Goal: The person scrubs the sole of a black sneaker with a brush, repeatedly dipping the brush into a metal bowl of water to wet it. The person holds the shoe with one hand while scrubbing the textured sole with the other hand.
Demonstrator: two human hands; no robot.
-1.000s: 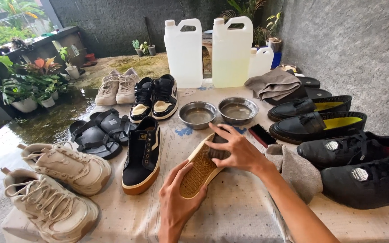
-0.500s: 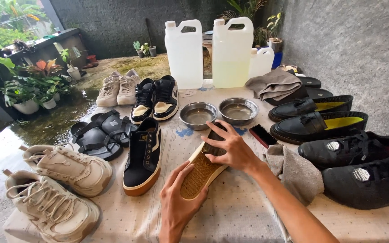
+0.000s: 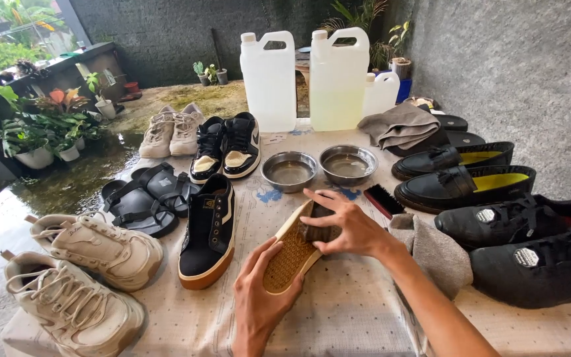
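Up close, the fingers of the right hand (image 3: 348, 228) are curled down around a small dark brush (image 3: 317, 231), clasping it against the edge of a sneaker (image 3: 292, 251) that is turned sole-up, its tan waffle-patterned bottom facing the camera. That hand arches over the shoe's far end, wrist bent, forearm running back toward the lower right corner. The left hand (image 3: 259, 301) comes up from below, palm under the sneaker's near end, thumb and fingers wrapped about the heel part so the shoe is held tilted above the cloth-covered table (image 3: 351, 311). Just left of the held shoe lies its mate, a black sneaker with a tan sole (image 3: 209, 231), upright on the cloth. Beyond the hands stand two steel bowls (image 3: 289, 170) holding liquid, and a black bristle brush (image 3: 383, 200) rests near the right one. A grey cloth (image 3: 437, 251) lies just beside the right forearm. Farther out are beige chunky trainers (image 3: 94, 244), black sandals (image 3: 140, 198), black loafers with yellow lining (image 3: 467, 182), black lace-up shoes (image 3: 523, 228), and white plastic jugs (image 3: 269, 79) at the table's far end.
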